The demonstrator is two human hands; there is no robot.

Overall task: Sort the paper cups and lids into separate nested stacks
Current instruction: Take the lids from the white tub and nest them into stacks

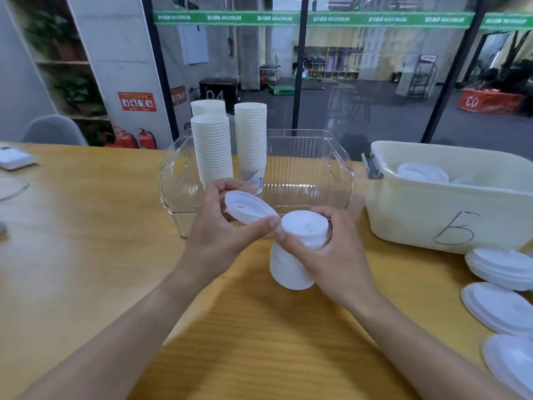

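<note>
My left hand (222, 235) grips a single white lid (245, 207), tilted, between thumb and fingers just in front of the clear bin. Beside it, my right hand (323, 255) is wrapped around a short nested stack of white lids (291, 264) that stands on the wooden table (86, 241). The loose lid's edge is close to the top of that stack. Three tall stacks of white paper cups (212, 148) (250, 140) (208, 107) stand in the clear plastic bin (311, 174).
A cream tub marked "5" (432, 215) at the right holds more lids (422, 172). Lid piles (501, 267) (499, 310) (516, 365) lie along the table's right edge. A white device (14, 158) sits far left. A glass wall runs behind the table.
</note>
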